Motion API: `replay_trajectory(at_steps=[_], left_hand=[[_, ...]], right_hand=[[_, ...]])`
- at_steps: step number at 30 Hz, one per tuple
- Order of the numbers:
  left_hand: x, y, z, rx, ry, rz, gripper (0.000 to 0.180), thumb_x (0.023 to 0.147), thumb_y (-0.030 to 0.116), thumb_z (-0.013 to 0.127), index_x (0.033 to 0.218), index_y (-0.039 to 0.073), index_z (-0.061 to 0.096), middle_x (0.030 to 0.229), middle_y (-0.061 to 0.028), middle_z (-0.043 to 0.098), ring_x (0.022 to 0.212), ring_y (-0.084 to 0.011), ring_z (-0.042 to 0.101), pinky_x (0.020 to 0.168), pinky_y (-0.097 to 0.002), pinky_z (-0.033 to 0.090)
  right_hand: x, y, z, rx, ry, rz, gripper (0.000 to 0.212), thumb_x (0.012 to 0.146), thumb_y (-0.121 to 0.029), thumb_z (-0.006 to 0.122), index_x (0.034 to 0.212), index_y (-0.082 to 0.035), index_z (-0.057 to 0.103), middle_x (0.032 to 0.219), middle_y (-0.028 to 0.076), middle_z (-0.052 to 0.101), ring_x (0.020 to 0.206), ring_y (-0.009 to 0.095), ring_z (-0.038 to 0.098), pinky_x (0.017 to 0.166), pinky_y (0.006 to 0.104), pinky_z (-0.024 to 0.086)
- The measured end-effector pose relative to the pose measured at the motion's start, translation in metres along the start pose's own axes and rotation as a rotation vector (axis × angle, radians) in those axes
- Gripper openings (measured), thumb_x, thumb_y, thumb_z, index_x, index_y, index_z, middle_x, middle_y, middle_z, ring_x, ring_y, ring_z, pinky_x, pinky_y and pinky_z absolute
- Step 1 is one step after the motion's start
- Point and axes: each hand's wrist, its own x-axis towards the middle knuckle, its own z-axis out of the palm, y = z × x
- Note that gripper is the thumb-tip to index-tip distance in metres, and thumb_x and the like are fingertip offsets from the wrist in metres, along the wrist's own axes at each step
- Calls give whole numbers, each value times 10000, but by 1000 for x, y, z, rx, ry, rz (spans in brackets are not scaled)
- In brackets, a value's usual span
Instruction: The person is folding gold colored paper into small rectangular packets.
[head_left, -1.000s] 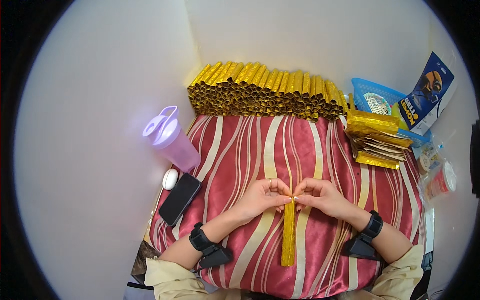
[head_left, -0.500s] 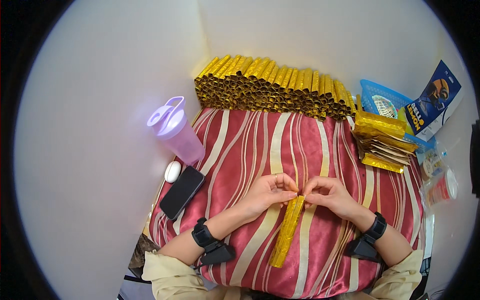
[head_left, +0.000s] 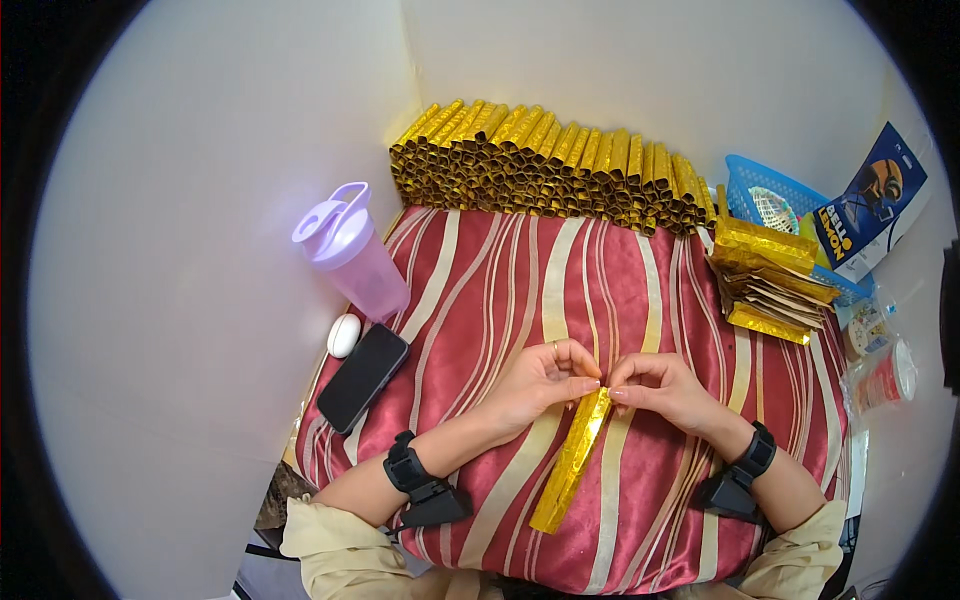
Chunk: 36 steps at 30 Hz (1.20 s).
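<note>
Between both hands is a narrow strip of folded gold foil paper (head_left: 572, 465), its near end resting on the red striped satin cloth (head_left: 490, 400). My left hand (head_left: 553, 378) pinches the strip's far end between thumb and fingers, a ring on one finger. My right hand (head_left: 660, 390) pinches the same end from the other side, the two sets of fingertips almost meeting. Beyond them, a long stack of gold paper tubes (head_left: 550, 165) lies against the back wall, their hollow ends facing me. To the right sits a pile of flat gold paper pieces (head_left: 770, 285).
At left stand a lilac shaker bottle (head_left: 365, 265), a small white oval case (head_left: 343, 335) and a black phone (head_left: 362, 378). Far right holds a blue plastic basket (head_left: 775, 180), a dark blue packet (head_left: 870, 205) and a plastic-wrapped cup (head_left: 885, 380). White walls (head_left: 220, 250) enclose the space.
The gold strip looks flatter and has turned slightly, its near end shifting a little left. Both hands stay in nearly the same place, still pinching its far end.
</note>
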Motion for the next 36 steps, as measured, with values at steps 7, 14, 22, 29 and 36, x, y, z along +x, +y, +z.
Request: replay_trajectory(at_steps=[7,14,22,29,36], left_hand=[[0,1,0,-11,18,-24,113,885,34,667,977,30,602,937,-31,633,856,-104,620,784,-239,491],[0,2,3,21,32,-33,101,883,16,659,965,25,602,934,-38,634,864,-106,624,790,-237,495],[-1,0,1,78,4,8,71,884,6,650,933,27,603,923,-33,628,870,-106,611,814,-244,486],[-1,-2,3,105,3,44,49,892,4,639,886,31,598,892,-29,608,852,-99,594,806,-243,474],[-1,0,6,137,14,22,81,888,-11,632,837,37,591,864,-27,593,833,-95,583,797,-242,470]], right_hand=[[0,1,1,4,9,25,131,943,-146,639,969,-17,639,872,0,641,799,51,579,732,204,470],[0,2,-1,-4,-4,13,100,933,-113,640,944,-14,643,858,-4,630,789,52,572,726,211,466],[1,3,-1,-29,-11,33,79,914,-83,647,937,-8,644,856,-3,628,785,56,576,729,213,471],[1,4,-2,-8,-31,25,77,908,-84,654,929,-12,642,859,-7,626,788,53,572,729,213,469],[2,5,-2,-34,-57,5,82,912,-91,651,942,-15,643,865,-9,627,786,51,565,721,215,465]])
